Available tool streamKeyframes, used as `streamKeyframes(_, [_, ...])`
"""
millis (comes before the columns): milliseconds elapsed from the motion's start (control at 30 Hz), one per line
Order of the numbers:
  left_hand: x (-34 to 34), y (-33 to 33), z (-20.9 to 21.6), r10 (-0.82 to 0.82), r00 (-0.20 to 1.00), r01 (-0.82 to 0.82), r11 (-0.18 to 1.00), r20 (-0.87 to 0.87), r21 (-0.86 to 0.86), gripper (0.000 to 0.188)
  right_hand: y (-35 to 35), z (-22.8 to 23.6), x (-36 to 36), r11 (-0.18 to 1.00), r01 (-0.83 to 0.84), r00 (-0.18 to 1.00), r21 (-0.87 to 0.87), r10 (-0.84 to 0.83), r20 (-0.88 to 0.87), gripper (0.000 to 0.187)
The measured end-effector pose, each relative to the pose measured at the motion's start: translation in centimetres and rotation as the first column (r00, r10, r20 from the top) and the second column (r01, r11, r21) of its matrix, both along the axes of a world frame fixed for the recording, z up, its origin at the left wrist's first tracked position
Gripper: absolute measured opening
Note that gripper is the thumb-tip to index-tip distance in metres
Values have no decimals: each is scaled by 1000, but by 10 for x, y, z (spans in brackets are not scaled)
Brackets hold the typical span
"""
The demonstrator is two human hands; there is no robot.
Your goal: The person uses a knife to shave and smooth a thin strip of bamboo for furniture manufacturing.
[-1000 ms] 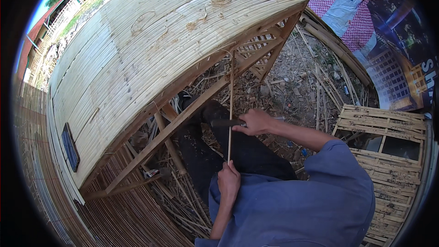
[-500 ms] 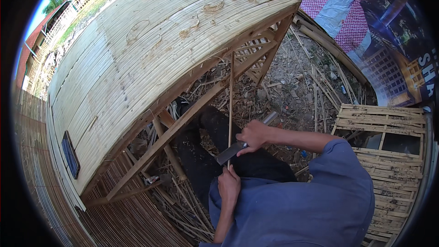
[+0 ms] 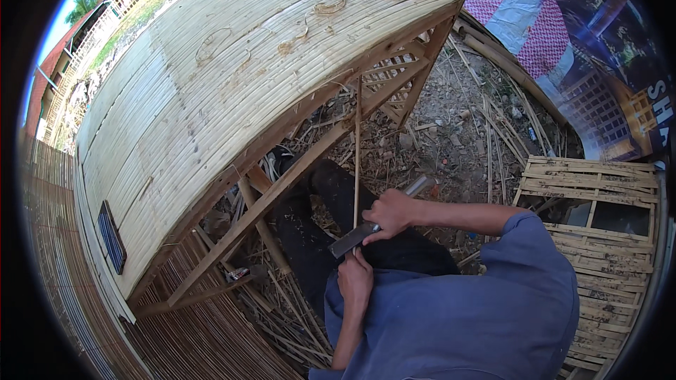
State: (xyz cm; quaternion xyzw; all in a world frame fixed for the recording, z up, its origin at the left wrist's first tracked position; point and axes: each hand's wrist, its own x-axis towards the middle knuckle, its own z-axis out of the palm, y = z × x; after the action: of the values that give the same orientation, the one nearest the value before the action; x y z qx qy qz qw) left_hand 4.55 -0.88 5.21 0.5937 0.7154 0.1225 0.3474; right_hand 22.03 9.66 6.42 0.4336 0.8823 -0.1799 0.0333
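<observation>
A thin bamboo strip (image 3: 357,162) stands nearly upright before my lap, its upper end at the front edge of the slatted bamboo table (image 3: 211,98). My left hand (image 3: 355,281) is closed around the strip's lower end. Just above it, my right hand (image 3: 389,214) grips a knife with a broad, dark blade (image 3: 350,241). The blade lies across the strip, close to my left fingers. A pale handle end (image 3: 420,185) sticks out behind my right fist.
Diagonal wooden braces (image 3: 303,162) run under the table, near my legs. A dark flat phone-like object (image 3: 112,236) and curled shavings lie on the tabletop. To the right stands a woven bamboo panel (image 3: 591,239). Cut strips and debris litter the ground (image 3: 451,141). A printed banner (image 3: 598,98) hangs behind.
The knife blade and my right hand have shifted very slightly down and left along the strip. My left hand keeps its hold on the strip's lower end.
</observation>
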Motion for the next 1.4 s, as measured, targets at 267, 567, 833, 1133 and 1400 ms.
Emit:
streamKeyframes(267, [4, -12, 8, -6, 1000, 5, 999, -21, -52, 34, 135, 13, 100, 571, 819, 569, -61, -821, -45, 75])
streamKeyframes(567, [-10, -8, 0, 4, 1000, -5, 998, -6, -69, 35, 26, -1, 26, 883, 444, 878, -152, -463, -126, 71])
streamKeyframes(833, [-11, -15, -8, -21, 998, 28, 993, -58, 112, 34, -10, -9, -14, 996, -83, 992, -12, 82, -98, 73])
streamKeyframes(1133, [-21, -15, -18, 24, 999, -25, 1000, 47, 11, 38, 88, -6, 80, 719, 692, 722, -61, -689, 64, 81])
streamKeyframes(1400, [-27, -4, -12, 350, 691, -246, 937, 633, -250, 26, -12, -70, 47, 516, 772, 527, -371, -846, -81, 70])
